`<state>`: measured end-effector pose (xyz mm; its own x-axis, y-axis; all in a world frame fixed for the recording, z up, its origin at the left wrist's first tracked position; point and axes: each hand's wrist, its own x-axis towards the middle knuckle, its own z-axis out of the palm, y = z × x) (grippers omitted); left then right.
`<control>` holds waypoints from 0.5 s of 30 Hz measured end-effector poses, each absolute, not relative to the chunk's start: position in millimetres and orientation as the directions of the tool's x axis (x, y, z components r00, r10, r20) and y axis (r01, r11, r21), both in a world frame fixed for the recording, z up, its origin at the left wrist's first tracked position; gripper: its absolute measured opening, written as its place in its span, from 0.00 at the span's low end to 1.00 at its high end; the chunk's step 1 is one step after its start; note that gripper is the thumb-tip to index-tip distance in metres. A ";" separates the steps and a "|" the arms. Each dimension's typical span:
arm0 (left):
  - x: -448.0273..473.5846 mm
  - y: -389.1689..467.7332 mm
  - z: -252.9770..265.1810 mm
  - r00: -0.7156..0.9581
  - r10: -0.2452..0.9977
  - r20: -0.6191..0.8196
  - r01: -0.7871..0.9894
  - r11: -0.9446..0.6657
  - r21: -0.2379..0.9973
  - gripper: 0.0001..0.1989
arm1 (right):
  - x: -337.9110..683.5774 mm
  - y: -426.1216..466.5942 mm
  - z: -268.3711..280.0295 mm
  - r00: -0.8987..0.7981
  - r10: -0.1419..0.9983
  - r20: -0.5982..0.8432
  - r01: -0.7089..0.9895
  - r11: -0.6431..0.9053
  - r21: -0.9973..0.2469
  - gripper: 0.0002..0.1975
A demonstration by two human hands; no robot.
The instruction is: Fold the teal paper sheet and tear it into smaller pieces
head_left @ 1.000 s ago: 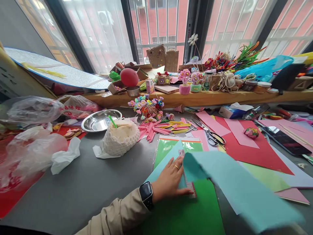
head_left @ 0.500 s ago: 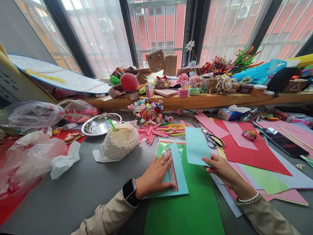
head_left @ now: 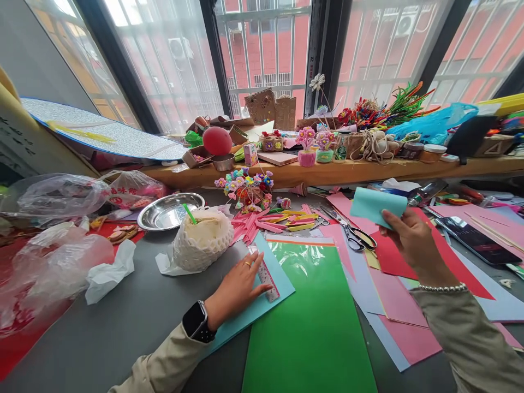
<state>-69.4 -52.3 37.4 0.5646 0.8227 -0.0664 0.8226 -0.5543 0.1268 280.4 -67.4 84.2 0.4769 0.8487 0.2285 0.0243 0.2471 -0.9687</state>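
Observation:
My left hand (head_left: 239, 284) lies flat with fingers spread on a clear ruler (head_left: 268, 281) with a pink patterned edge. Under the ruler is a light blue sheet of paper (head_left: 282, 278), slanting across the left edge of a green pack (head_left: 307, 327) in a clear sleeve. Raised over the right side, my right hand (head_left: 409, 240) pinches a smaller light blue paper piece (head_left: 374, 204), which curls at its upper left. Black-handled scissors (head_left: 356, 237) lie open-bladed on the papers below and left of that hand.
Red paper (head_left: 442, 256) and pink sheets (head_left: 397, 295) overlap at right, beside a phone (head_left: 477, 237). Pink and yellow strips (head_left: 282, 219) lie behind the green pack. At left stand a net-wrapped coconut (head_left: 200, 240) with a green straw and a metal bowl (head_left: 170, 210). Crafts crowd the wooden ledge (head_left: 327, 172).
My right hand has lifted the small blue piece up and to the right. My left hand has slid left with the ruler and the larger blue sheet, uncovering more of the green pack.

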 end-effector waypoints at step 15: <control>-52.2 -59.8 36.4 0.590 0.804 0.072 0.770 -0.587 0.251 0.33 | 287.4 -48.1 5.4 0.508 0.848 0.153 0.610 -0.228 -0.759 0.11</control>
<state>-52.2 -59.8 36.4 0.5900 0.8042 0.0717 0.7696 -0.5870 0.2515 287.4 -48.1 5.4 0.5076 0.8479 0.1532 0.6099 -0.2279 -0.7590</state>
